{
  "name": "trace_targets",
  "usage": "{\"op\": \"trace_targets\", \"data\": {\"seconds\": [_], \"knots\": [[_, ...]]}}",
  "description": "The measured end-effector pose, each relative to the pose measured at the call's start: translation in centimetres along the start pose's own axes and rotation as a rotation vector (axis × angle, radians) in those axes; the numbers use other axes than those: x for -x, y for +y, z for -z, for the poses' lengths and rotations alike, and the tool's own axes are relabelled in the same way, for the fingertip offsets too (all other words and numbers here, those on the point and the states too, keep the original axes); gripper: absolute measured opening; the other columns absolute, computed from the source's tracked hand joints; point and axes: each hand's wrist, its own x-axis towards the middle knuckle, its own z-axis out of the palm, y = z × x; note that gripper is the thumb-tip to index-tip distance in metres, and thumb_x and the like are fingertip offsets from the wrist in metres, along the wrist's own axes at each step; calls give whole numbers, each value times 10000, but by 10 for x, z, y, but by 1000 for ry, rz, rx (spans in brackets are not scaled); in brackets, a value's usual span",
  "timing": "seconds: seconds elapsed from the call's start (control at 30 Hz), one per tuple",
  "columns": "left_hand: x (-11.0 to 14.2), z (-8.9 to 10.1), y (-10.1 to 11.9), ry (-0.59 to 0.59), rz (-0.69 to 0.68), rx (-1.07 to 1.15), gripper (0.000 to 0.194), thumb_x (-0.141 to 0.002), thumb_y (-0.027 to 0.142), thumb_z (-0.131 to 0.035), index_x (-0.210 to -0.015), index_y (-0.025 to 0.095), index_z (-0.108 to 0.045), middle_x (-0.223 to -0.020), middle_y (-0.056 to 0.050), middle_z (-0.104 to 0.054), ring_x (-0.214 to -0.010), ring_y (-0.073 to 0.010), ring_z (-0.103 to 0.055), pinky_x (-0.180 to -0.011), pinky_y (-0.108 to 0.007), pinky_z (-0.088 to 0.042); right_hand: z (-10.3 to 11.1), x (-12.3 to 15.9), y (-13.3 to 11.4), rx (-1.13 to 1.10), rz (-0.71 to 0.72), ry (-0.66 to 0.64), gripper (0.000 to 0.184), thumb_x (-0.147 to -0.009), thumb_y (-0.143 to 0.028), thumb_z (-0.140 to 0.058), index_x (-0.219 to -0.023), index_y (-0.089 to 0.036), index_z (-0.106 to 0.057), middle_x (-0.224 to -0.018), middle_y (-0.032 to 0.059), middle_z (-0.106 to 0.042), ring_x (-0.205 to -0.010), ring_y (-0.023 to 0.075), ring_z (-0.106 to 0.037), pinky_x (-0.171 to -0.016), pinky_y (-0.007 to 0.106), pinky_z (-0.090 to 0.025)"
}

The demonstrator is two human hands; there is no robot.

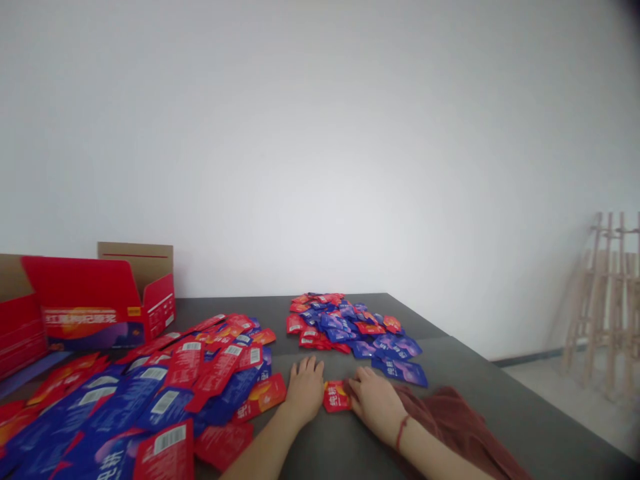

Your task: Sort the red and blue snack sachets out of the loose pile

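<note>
My left hand [305, 388] rests on the dark table with its fingers stretched forward, just left of a small red sachet [336, 397] with white characters. My right hand [374, 401], a red cord at its wrist, has its bent fingers on the right end of that sachet, which lies flat. A brown cloth [453, 423] lies crumpled beneath and beside the right wrist. Beyond both hands is a heap of red and blue sachets [337, 323]. A larger spread of red and blue pouches [165, 380], several with barcodes up, reaches close to my left forearm.
At the left back stands an open red carton [90, 307] with its flaps up, and part of another red box [20, 333] is beside it. A white wall [320, 147] rises behind the table [430, 360]. Wooden racks [607, 300] stand on the floor at right.
</note>
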Motion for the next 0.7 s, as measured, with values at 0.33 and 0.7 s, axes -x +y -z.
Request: {"op": "trace_targets", "data": {"seconds": [0.33, 0.7], "knots": [[3, 7, -1, -25, -9, -17, 491, -904, 175, -316, -1372, 166, -465, -1457, -113, -419, -1347, -271, -350, -1068, -515, -302, -6, -2, -12, -91, 151, 69, 223, -938, -274, -459, -986, -211, -668, -987, 53, -603, -942, 211, -522, -771, 308, -399], [2, 8, -4, -40, -20, 9, 488, -908, 193, -315, -1372, 168, -462, -1450, -134, -418, -1339, -286, -348, -1058, -510, -297, -2, -4, -25, 70, 166, 10, 215, -869, -159, -491, -1011, -121, -647, -982, 125, -604, -947, 256, -509, -765, 360, -411]]}}
